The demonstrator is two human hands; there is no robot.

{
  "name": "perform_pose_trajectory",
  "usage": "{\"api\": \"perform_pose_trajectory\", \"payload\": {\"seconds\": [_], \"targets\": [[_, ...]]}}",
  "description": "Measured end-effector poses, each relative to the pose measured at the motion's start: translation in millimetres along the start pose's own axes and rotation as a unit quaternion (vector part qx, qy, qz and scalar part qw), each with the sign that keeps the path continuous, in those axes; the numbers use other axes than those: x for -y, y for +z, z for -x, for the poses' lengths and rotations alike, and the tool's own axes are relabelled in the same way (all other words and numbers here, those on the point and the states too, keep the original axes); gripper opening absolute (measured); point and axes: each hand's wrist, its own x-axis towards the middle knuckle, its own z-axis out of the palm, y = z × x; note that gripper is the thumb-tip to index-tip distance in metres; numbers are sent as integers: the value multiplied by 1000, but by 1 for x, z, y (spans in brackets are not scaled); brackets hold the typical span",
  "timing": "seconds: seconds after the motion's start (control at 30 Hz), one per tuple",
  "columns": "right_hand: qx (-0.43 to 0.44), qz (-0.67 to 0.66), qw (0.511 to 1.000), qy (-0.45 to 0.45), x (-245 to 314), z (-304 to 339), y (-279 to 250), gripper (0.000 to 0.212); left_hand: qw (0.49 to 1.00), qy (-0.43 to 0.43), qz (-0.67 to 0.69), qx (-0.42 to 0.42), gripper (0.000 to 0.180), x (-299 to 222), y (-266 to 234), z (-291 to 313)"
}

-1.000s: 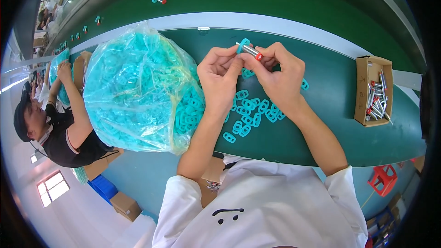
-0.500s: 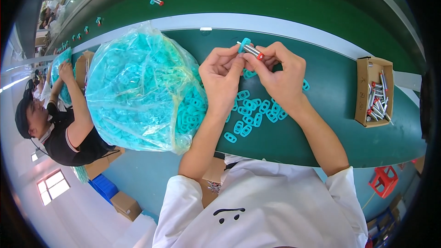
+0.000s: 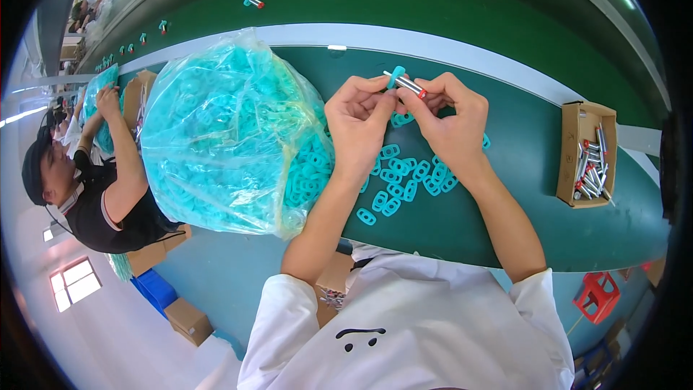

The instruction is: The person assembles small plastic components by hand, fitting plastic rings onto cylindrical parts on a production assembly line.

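Above the green table, my left hand (image 3: pixel 359 121) is closed, its thumb and fingers pinching at a teal oval plastic piece (image 3: pixel 396 76). A shiny metal cylinder (image 3: pixel 410 85) with a red end passes through this piece, and its thin tip sticks out on the far left side. My right hand (image 3: pixel 455 121) is closed too, its thumb and fingertips gripping the cylinder near the red end. Below and between my hands lie several loose teal pieces (image 3: pixel 395 175), flat on the table. Some of my fingertips are hidden behind the parts.
A large clear bag (image 3: pixel 224 141) full of teal pieces stands left of my left arm. On the right, a cardboard box (image 3: pixel 569 155) holds metal cylinders. Joined parts (image 3: pixel 253 1) lie on the green surface beyond the pale rail (image 3: pixel 433 42). Another person (image 3: pixel 108 180) works at left.
The view has shifted slightly, so the bag, loose pieces and box sit a little differently. Both hands keep their hold, with the cylinder and teal piece still together.
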Motion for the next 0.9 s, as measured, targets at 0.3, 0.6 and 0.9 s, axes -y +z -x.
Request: {"api": "perform_pose_trajectory", "payload": {"seconds": [0.3, 0.6, 0.9], "targets": [[-29, 214, 975, -58, -14, -42, -36, 14, 981, 97, -167, -11, 34, -5, 10, 6], [-80, 359, 928, -63, -30, -43, -94, 24, 819, 218, -499, 182, 36, -14, -14, 6], [-78, 497, 856, 122, 15, 27, -245, 18, 865, 255, -418, 112, 29, -15, 3, 9]]}}
